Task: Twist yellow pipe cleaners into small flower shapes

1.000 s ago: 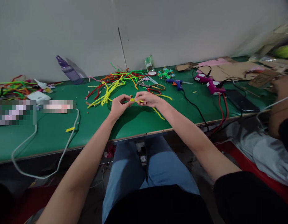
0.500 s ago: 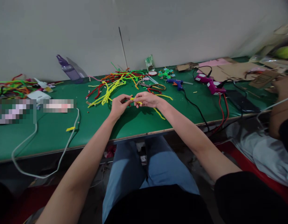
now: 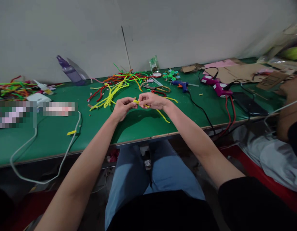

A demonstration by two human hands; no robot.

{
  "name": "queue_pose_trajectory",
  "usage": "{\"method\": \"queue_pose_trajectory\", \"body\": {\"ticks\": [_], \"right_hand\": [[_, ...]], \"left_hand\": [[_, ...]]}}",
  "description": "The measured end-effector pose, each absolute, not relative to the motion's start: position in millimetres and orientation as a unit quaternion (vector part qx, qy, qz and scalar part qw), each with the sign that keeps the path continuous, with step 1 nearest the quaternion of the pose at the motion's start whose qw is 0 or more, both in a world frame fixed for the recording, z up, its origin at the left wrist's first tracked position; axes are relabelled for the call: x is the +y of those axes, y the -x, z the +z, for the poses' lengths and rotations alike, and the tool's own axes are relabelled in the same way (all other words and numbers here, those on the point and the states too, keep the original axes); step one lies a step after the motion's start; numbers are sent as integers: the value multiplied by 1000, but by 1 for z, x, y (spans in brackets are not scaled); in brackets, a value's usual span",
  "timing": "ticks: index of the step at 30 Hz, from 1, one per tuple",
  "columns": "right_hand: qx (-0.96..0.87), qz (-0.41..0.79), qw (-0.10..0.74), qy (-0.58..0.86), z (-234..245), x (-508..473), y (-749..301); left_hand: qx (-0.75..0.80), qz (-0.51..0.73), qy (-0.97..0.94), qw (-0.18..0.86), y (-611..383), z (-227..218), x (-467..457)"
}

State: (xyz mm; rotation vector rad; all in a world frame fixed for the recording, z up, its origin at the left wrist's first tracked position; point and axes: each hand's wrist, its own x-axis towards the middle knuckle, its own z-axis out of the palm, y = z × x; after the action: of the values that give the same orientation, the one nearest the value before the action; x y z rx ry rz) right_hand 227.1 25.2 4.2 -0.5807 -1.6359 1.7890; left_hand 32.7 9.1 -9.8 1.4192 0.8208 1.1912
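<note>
Just above the green table, my left hand [image 3: 123, 107] pinches one end of a small bent yellow pipe cleaner [image 3: 136, 102] between thumb and fingertips. My right hand [image 3: 152, 100] has its fingers closed on the same piece, and a short yellow end shows below them. The exact shape of the piece is partly hidden by my fingers. More yellow pipe cleaners [image 3: 116, 89] lie in a loose bunch behind my left hand. A single yellow strand [image 3: 163, 116] rests on the table under my right wrist. Scissors [image 3: 160, 89] lie behind my right hand.
A blue glue gun [image 3: 181, 85] with a black cord lies right of the scissors, near green trinkets [image 3: 171, 75]. Magenta boxes [image 3: 222, 90] and a black phone [image 3: 249, 104] sit farther right. A purple bottle [image 3: 71, 73] leans on the wall. A white cable [image 3: 66, 157] loops over the front edge.
My right hand's fingers have risen slightly and closed more tightly around the yellow pipe cleaner. My left hand keeps its pinch in nearly the same place.
</note>
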Motion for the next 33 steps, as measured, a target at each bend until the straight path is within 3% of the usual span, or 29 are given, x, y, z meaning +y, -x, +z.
{"method": "queue_pose_trajectory", "body": {"ticks": [18,21,24,27,33], "right_hand": [[-628,642,327,294,-1,26,-220],[-678,556,366,312,-5,28,-218],[-767,364,417,324,-11,28,-213],[-828,211,416,312,-16,28,-210],[-854,181,397,283,-19,28,-209]], "left_hand": [[378,498,-655,425,-33,-13,9],[376,507,-634,446,-31,-13,11],[386,525,-566,505,-29,-11,13],[400,513,-522,551,-29,-9,15],[376,521,-528,555,-28,-9,16]]}}
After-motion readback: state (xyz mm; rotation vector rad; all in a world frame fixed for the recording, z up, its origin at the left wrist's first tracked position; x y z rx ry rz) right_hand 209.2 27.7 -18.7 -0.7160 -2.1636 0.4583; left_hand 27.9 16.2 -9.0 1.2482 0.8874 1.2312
